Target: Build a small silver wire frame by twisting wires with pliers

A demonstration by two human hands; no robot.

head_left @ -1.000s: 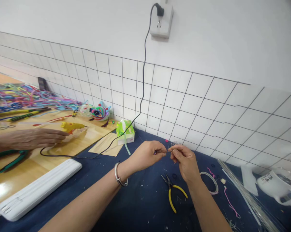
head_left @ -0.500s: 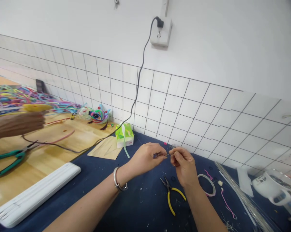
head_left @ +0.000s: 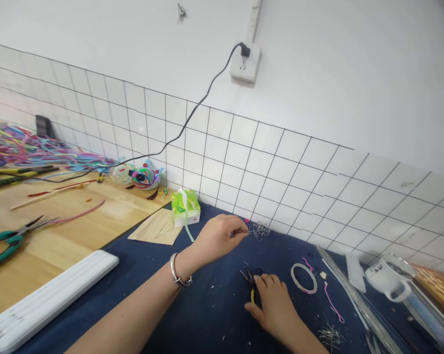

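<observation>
My left hand (head_left: 223, 238), with a silver bangle at the wrist, is closed in a pinch on a thin wire (head_left: 248, 232) above the dark blue cloth. Most of what lies inside those fingers is hidden. Just beyond the fingertips is a tangle of fine silver wire (head_left: 261, 230) by the wall. My right hand (head_left: 275, 305) rests over the yellow-handled pliers (head_left: 251, 294), palm down, thumb spread away from the fingers. The pliers lie on the cloth with their jaws pointing away, and the hand covers much of the handles.
Right of the right hand lie a white ring roll (head_left: 303, 279), a pink cord (head_left: 333, 304), wire clippings (head_left: 331, 336), long wires (head_left: 369, 309) and a white mug (head_left: 384, 279). Leftward are a tissue pack (head_left: 186, 209), a power strip (head_left: 52, 300), green-handled pliers (head_left: 4, 253) and a black cable (head_left: 192, 115).
My right hand has left the wire at the left fingertips and come down onto the pliers. The left hand keeps its pinch. Another person's hand at the left has gone from view.
</observation>
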